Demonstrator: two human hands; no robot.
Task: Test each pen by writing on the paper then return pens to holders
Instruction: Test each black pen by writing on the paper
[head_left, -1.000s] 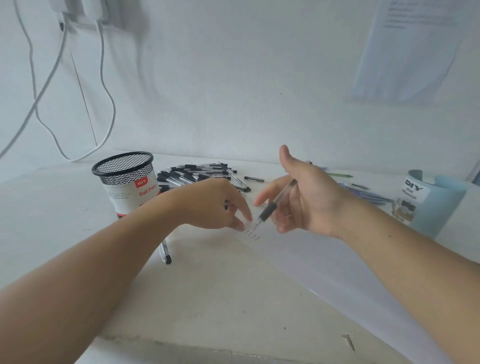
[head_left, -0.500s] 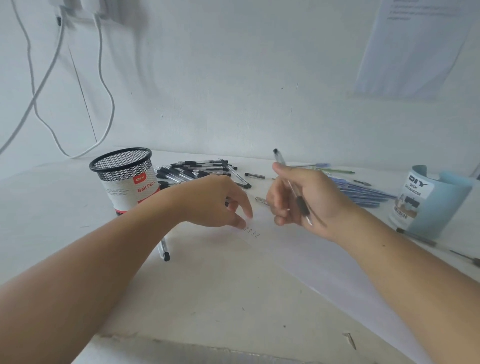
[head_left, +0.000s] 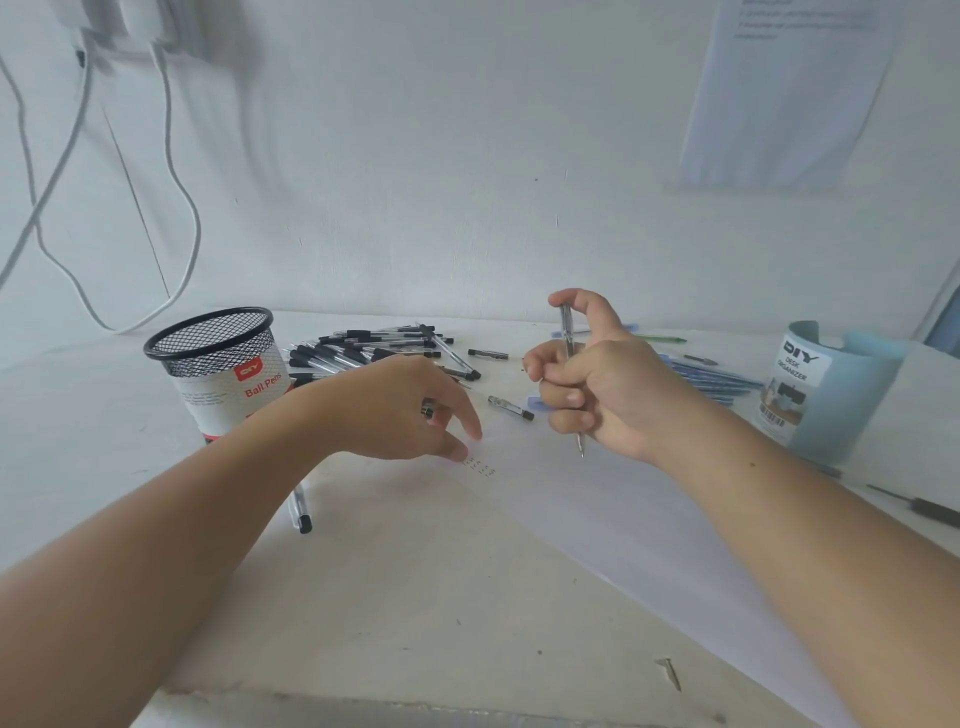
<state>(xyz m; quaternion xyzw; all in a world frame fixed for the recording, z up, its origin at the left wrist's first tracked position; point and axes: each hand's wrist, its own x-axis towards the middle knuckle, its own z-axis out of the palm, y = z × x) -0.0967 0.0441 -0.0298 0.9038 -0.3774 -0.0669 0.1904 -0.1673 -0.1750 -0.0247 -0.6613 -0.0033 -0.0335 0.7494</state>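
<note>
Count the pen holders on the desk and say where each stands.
2. The black mesh cup stands at the left, beside the pile of black pens; the blue desk organizer stands at the far right. None seems hidden.

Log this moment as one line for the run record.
right hand: grips clear pen, tip down over paper | left hand: fingertips on paper beside test marks | black mesh holder: upright

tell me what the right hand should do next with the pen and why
Probably carry the pen to the mesh holder: the right hand has lifted it off the paper, where its tip was a second ago beside the marks, so its test looks done.
</note>
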